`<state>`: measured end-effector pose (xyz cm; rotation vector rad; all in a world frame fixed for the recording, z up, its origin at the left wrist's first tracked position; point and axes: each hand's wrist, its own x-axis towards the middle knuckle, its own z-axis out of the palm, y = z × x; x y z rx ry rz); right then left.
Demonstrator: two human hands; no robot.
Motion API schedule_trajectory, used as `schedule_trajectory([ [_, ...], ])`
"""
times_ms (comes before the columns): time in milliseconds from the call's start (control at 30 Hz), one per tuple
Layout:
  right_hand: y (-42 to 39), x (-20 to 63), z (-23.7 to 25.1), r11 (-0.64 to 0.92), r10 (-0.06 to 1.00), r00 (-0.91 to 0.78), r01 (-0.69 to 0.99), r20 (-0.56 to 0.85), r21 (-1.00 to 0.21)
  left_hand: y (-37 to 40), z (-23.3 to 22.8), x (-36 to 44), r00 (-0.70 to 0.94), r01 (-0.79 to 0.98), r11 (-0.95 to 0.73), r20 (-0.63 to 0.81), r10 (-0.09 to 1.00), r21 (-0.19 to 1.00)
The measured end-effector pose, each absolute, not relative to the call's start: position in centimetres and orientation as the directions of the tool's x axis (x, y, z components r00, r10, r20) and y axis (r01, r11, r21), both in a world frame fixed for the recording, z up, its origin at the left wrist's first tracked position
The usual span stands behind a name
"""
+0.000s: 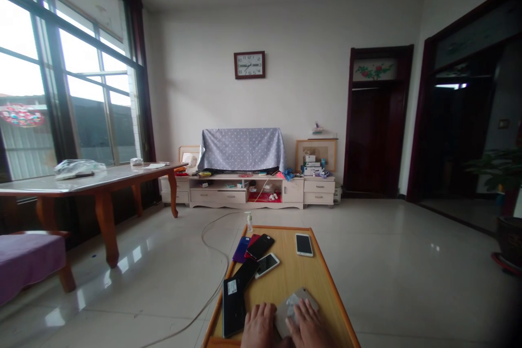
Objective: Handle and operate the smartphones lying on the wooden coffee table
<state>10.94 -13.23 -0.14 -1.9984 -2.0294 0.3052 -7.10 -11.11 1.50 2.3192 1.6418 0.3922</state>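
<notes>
In the head view, a flat silver-grey tablet (283, 314) lies on the yellow wooden table (322, 280), near end. The right hand (308, 326) spreads narrow fingers over whitish crumpled tissue (292, 303) there; the left hand (260, 326) meets its left edge, grip unclear.

The tablet (283, 314) was silvery grey, the wipe (291, 305) whitish; one smartphone (241, 250) was deep blue, a second phone (252, 240) red, a third phone (261, 246) black, a fourth phone (304, 245) white and dark-screened; the low table (320, 280) was yellowish, edged orange-brown; the draped cloth (242, 149) was grey-blue with pale dots; the bench cover (30, 263) was purple.
</notes>
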Motion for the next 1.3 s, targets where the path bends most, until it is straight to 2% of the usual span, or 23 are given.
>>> schedule_trajectory([
  [67, -13.3, 10.3, -0.8, 0.084, 0.996, -0.07, 0.937, 0.052, -0.34, -11.0, 1.2, -7.1, 0.32, 0.869, -0.321, 0.067, 0.945, 0.377],
  [167, -13.3, 9.7, -1.1, 0.27, 0.963, -0.254, 0.887, 0.091, -0.375, -10.8, 0.9, -7.2, 0.309, 0.877, -0.303, 0.043, 0.95, 0.374],
  [233, -13.2, 10.1, -0.8, 0.305, 0.952, -0.29, 0.871, 0.098, -0.386, -10.8, 0.8, -7.2, 0.307, 0.876, -0.301, 0.044, 0.951, 0.377],
  [433, -12.2, 11.2, 0.5, 0.066, 0.997, -0.051, 0.946, 0.058, -0.317, -11.0, 1.0, -7.2, 0.331, 0.858, -0.335, 0.078, 0.94, 0.39],
  [500, -12.4, 10.0, 0.2, 0.104, 0.995, -0.096, 0.942, 0.041, -0.32, -11.0, 0.9, -7.3, 0.319, 0.87, -0.319, 0.065, 0.946, 0.377],
  [600, -13.0, 8.3, -0.6, 0.264, 0.962, -0.27, 0.885, 0.037, -0.383, -11.0, 1.0, -7.4, 0.322, 0.882, -0.311, 0.03, 0.946, 0.353],
  [667, -13.0, 8.4, -0.9, 0.3, 0.951, -0.304, 0.859, 0.059, -0.415, -11.2, 1.5, -7.4, 0.324, 0.888, -0.305, 0.003, 0.946, 0.343],
  [867, -11.6, 11.8, -0.6, 0.068, 0.995, -0.034, 0.924, 0.098, -0.376, -11.7, 2.3, -7.1, 0.318, 0.877, -0.312, 0.046, 0.947, 0.366],
  [933, -11.6, 11.1, -0.7, 0.06, 0.996, -0.031, 0.928, 0.086, -0.368, -11.4, 1.7, -7.2, 0.308, 0.872, -0.31, 0.068, 0.949, 0.378],
  [1067, -12.8, 8.2, -1.1, 0.231, 0.972, -0.226, 0.876, 0.062, -0.423, -10.7, 0.1, -7.6, 0.317, 0.869, -0.318, 0.067, 0.946, 0.38],
  [1133, -12.9, 8.1, -1.1, 0.27, 0.96, -0.273, 0.853, 0.059, -0.447, -10.6, -0.3, -7.6, 0.315, 0.874, -0.316, 0.063, 0.947, 0.371],
  [1300, -11.3, 11.7, -0.1, 0.063, 0.998, -0.045, 0.915, 0.054, -0.399, -10.9, 0.4, -7.3, 0.315, 0.869, -0.331, 0.104, 0.943, 0.368],
])
